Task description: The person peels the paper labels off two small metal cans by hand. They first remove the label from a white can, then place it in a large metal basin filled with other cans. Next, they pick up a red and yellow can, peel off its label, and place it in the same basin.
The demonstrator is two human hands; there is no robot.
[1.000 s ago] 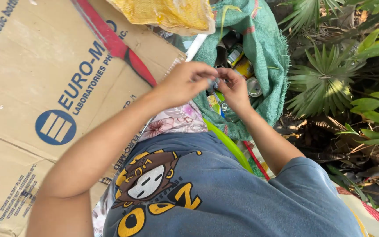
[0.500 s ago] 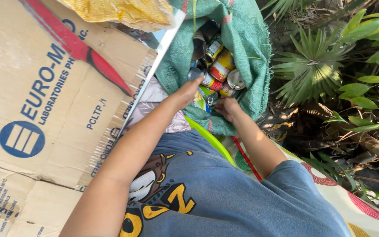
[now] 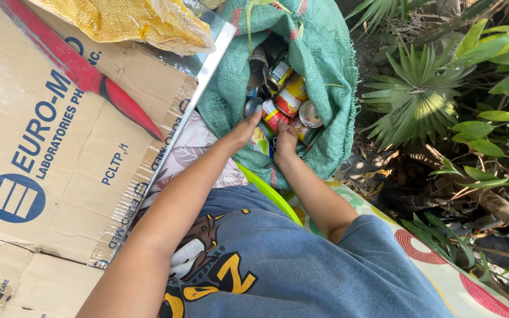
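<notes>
Reaching into the mouth of a green woven sack, upper middle of the frame, both hands work among tin cans. Left hand sits at the sack's lower left lip, fingers extended and loosely spread, fingertips touching a red-labelled can; grip is mostly open, not closed around anything visible. Right hand is just beside it, to the right, fingers curled down onto the cans near a small can with its silver lid facing up; cannot tell whether that grip actually holds a can, the fingers hide the contact. The two hands are near each other, not touching.

More cans fill the sack above the hands: a red-and-yellow can lying tilted, and a darker can further up in shadow.

Around: flattened cardboard boxes cover the left of the frame; a yellow mesh bag lies on them at the upper left. A bright green plastic rim shows just below the sack, next to the person's blue printed shirt. Palm-like plants fill the right side.
</notes>
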